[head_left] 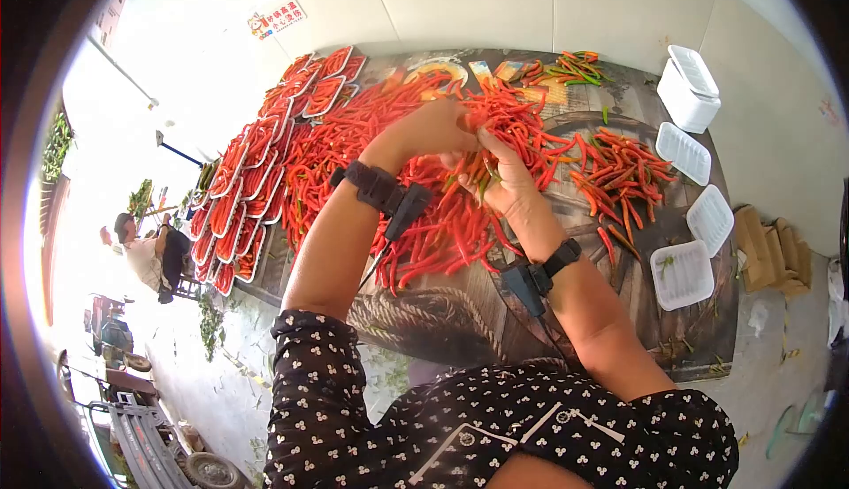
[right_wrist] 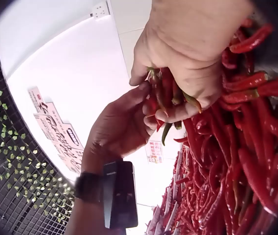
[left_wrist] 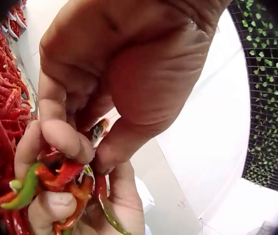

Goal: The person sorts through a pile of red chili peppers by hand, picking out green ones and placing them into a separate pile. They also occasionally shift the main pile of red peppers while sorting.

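Both hands meet above a long heap of red chili peppers on the table. In the right wrist view, my right hand grips a small bunch of chili peppers, red with some green ones, stems toward the thumb. From the other side my left hand reaches in, and its thumb and curled fingers pinch a chili pepper at the bunch. The left wrist view shows a green-tipped chili pepper sticking out of the right hand. The left fingers partly hide the pinched pepper.
Filled chili trays are stacked along the table's left side. A smaller chili pile lies right, greenish chilies at the back. White trays line the right edge beside a tray stack. A person sits far left.
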The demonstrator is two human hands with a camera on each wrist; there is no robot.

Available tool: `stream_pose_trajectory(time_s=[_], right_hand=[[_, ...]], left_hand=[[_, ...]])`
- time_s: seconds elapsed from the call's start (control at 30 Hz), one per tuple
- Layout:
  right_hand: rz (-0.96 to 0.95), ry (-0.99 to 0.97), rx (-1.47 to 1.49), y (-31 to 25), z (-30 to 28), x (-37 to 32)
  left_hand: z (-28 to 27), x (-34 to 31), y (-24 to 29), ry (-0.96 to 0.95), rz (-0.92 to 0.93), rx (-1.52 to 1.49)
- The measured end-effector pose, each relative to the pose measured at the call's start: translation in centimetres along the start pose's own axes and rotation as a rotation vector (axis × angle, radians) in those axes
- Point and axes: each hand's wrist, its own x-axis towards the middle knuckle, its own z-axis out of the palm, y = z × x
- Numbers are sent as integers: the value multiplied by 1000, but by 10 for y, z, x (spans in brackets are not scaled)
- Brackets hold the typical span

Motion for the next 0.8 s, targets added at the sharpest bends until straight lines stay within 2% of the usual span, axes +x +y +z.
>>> stream_pose_trajectory(time_s=[0.07, 0.13, 0.17, 0.23, 0.27, 0.3, 0.33, 0.37, 0.43, 0.5, 0.57, 0.63, 0.67, 0.73, 0.77, 0.8], right_hand=[[-49, 27, -42, -6, 9, -7], [-93, 55, -81, -9, 10, -9], [-73, 16, -153, -13, 3, -8], [-31, -31, -236, -20, -3, -11], [-12, 134, -299, -22, -5, -13], [9, 294, -365, -24, -6, -14], [9, 324, -412, -28, -10, -13], [9, 354, -459, -33, -16, -12], [24, 348, -739, -55, -10, -22], [-153, 416, -886, -69, 0, -29], [-196, 502, -1138, -96, 3, -38], [-221, 558, -1322, -131, -21, -40], [-217, 562, -1320, -148, -30, -40], [-195, 667, -1845, -173, -43, -38], [-191, 668, -1842, -178, -44, -38], [-152, 758, -2073, -184, -41, -38]], left_hand=[[4, -5, 2, 31, 51, -43], [12, -6, -1, 40, 204, -357], [17, -5, -3, 46, 210, -365], [29, -2, -6, 194, 216, -334], [38, 4, -10, 215, 207, -346], [50, 14, -15, 359, 281, -21], [57, 19, -16, 493, 337, 313], [60, 9, -6, 483, 237, 234], [67, -7, -7, 569, 266, 86], [67, -22, -23, 655, 287, 108], [63, -42, -41, 727, 317, 137], [49, -73, -62, 786, 248, 154], [43, -90, -69, 792, 146, 160], [33, -120, -85, 820, 16, 146], [30, -132, -94, 845, -14, 125], [29, -142, -104, 842, -15, 127]])
